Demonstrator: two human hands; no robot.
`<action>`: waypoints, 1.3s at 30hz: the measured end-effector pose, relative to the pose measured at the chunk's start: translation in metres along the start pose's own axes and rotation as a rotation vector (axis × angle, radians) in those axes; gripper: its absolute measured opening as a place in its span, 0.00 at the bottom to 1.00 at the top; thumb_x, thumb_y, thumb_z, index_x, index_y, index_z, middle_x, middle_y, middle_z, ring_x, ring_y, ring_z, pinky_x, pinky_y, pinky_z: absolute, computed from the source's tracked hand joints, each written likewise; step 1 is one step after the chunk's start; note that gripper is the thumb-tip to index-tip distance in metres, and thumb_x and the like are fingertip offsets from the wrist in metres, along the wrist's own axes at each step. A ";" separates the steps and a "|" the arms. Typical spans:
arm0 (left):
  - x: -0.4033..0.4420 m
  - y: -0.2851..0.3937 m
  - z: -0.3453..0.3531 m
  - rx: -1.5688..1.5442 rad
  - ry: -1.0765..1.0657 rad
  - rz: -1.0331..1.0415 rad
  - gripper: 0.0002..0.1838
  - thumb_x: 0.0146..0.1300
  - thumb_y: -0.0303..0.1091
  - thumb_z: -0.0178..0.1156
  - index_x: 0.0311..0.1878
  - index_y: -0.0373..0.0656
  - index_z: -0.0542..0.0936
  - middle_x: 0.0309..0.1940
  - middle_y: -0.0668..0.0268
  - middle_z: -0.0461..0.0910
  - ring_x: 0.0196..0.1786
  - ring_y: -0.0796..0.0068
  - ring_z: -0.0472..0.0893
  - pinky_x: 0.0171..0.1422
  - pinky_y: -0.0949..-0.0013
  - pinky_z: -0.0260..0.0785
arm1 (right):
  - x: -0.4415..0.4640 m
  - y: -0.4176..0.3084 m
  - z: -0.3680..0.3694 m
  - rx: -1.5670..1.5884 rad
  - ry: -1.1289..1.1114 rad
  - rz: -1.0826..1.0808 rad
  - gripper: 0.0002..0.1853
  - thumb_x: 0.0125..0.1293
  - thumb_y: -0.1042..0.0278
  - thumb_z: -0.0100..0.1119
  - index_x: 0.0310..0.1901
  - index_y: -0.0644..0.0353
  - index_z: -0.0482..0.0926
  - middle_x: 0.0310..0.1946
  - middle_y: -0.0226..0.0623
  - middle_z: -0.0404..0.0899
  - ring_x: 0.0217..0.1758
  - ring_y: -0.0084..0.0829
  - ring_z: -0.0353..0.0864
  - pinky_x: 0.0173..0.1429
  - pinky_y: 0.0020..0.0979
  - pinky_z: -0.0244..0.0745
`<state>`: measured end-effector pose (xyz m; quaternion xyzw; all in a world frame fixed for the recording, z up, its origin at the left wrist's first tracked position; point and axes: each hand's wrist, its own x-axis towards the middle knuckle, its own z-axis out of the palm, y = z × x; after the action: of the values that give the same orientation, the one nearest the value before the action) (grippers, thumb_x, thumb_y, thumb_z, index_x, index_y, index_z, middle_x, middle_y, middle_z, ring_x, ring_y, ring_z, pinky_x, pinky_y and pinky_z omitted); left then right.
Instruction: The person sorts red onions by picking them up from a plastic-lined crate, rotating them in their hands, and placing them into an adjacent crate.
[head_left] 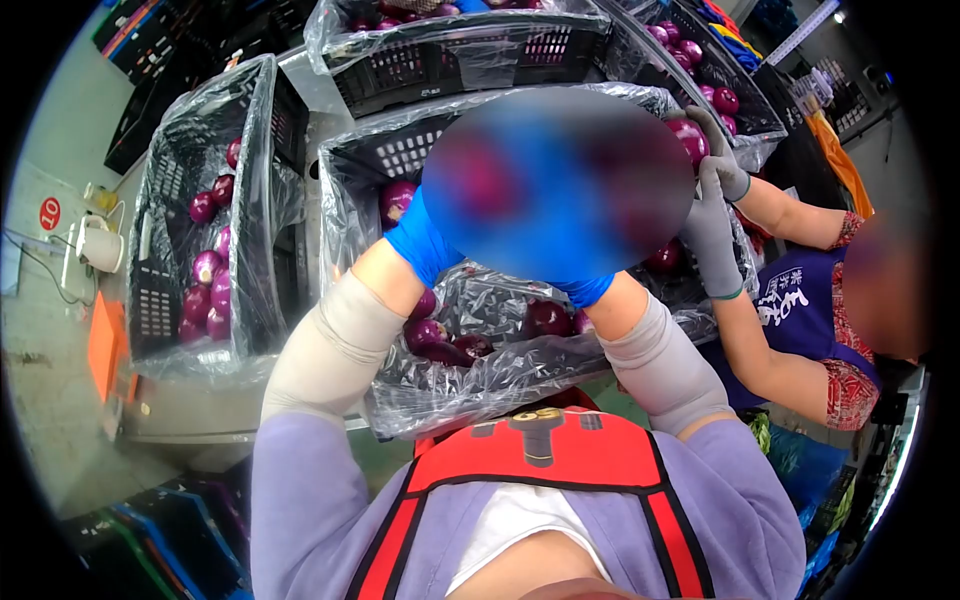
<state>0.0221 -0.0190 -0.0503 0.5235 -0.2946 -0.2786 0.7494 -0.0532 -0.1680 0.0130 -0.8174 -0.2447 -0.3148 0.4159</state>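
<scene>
My left hand (430,238) and my right hand (588,288), both in blue gloves, reach over a black crate (405,155) lined with clear plastic. A blurred oval covers their fingers, so whether they hold anything is hidden; blue and purple patches show through it. Under and around my wrists lie shiny red onions (549,318) on the plastic liner (470,390). One red onion (396,200) sits by my left glove. At the crate's right side, a co-worker's grey-gloved hands (712,215) are at another red onion (690,143).
To the left stands a lined crate (155,250) with several red onions. Further lined crates (470,60) with onions stand at the back and back right. The co-worker in a purple apron (790,300) is close on my right. A metal table edge (190,425) runs below the crates.
</scene>
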 end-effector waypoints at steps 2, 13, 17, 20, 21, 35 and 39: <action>-0.004 0.003 0.007 0.045 0.014 0.022 0.21 0.70 0.26 0.44 0.65 0.40 0.64 0.61 0.60 0.70 0.61 0.68 0.72 0.67 0.66 0.65 | -0.007 0.021 0.007 0.224 -0.038 0.059 0.55 0.43 0.59 0.78 0.70 0.59 0.53 0.66 0.44 0.60 0.68 0.43 0.63 0.71 0.41 0.57; 0.005 -0.016 0.020 0.914 -0.150 -0.155 0.35 0.64 0.51 0.56 0.70 0.45 0.61 0.57 0.53 0.74 0.56 0.61 0.77 0.59 0.61 0.69 | 0.083 0.202 0.004 -0.029 0.287 0.515 0.59 0.35 0.53 0.79 0.68 0.61 0.54 0.61 0.54 0.64 0.64 0.45 0.67 0.66 0.38 0.64; -0.002 -0.009 0.020 0.984 -0.438 -0.369 0.32 0.62 0.52 0.58 0.66 0.46 0.68 0.56 0.48 0.74 0.59 0.53 0.75 0.62 0.61 0.66 | 0.104 0.208 -0.006 -0.231 0.290 0.558 0.57 0.35 0.51 0.78 0.67 0.58 0.56 0.60 0.54 0.66 0.61 0.49 0.69 0.64 0.40 0.66; 0.001 -0.013 0.015 1.052 -0.385 -0.300 0.31 0.60 0.52 0.58 0.64 0.46 0.70 0.54 0.49 0.76 0.57 0.51 0.75 0.62 0.59 0.67 | 0.100 0.211 0.002 -0.309 0.277 0.606 0.58 0.35 0.49 0.79 0.68 0.60 0.56 0.61 0.54 0.66 0.62 0.47 0.69 0.65 0.39 0.66; 0.002 -0.012 0.014 1.080 -0.357 -0.277 0.32 0.59 0.52 0.58 0.64 0.45 0.70 0.55 0.51 0.75 0.57 0.51 0.75 0.62 0.59 0.66 | 0.095 0.213 0.008 -0.325 0.266 0.643 0.58 0.35 0.48 0.79 0.68 0.58 0.56 0.61 0.55 0.66 0.63 0.48 0.69 0.65 0.40 0.66; 0.003 -0.005 0.013 1.064 -0.327 -0.239 0.32 0.60 0.52 0.59 0.64 0.45 0.69 0.55 0.50 0.75 0.57 0.51 0.75 0.62 0.58 0.67 | 0.124 0.244 0.031 -0.489 0.141 0.648 0.57 0.36 0.46 0.77 0.69 0.55 0.55 0.61 0.55 0.65 0.62 0.51 0.69 0.64 0.42 0.67; 0.003 -0.002 0.013 1.055 -0.348 -0.247 0.32 0.60 0.53 0.58 0.65 0.48 0.68 0.54 0.50 0.75 0.57 0.50 0.75 0.62 0.57 0.67 | 0.123 0.244 0.030 -0.474 0.136 0.674 0.58 0.36 0.45 0.77 0.69 0.54 0.54 0.62 0.55 0.65 0.62 0.51 0.69 0.64 0.42 0.67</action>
<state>0.0144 -0.0296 -0.0480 0.8038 -0.4497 -0.2614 0.2887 0.2017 -0.2568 -0.0402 -0.9021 0.1438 -0.2621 0.3111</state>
